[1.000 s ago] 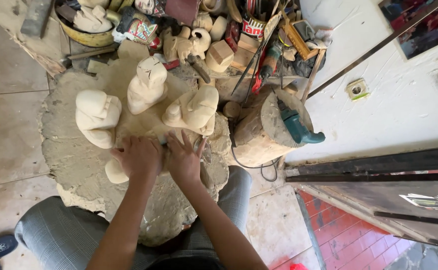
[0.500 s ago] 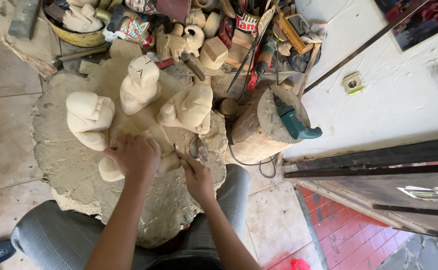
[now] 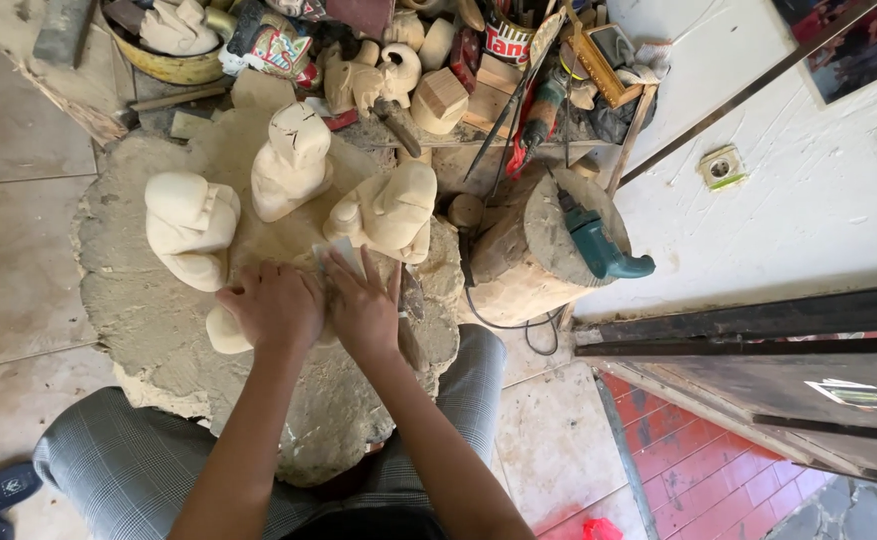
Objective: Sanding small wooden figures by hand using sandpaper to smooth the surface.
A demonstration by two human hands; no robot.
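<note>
Dust-caked stump top (image 3: 138, 330) serves as the bench. Right hand's (image 3: 360, 305) fingers (image 3: 343, 268) lie flat and together on a sandpaper scrap (image 3: 343, 255); left hand (image 3: 273, 305) clamps a pale wooden carving (image 3: 226, 330) — mostly hidden beneath both palms. Since a second ago the right hand has slid forward again, suggesting a sanding stroke. Three unfinished figures (image 3: 193, 225) stand just beyond.

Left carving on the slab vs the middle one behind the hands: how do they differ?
The left carving lies nearer the slab's left edge and looks broader and squatter; the middle carving sits farther back and looks narrower and taller. The middle carving shows dark pencil-like lines on top; the left carving looks unmarked. Both are pale, rough-cut wood, standing apart from the left hand and right hand.
</note>
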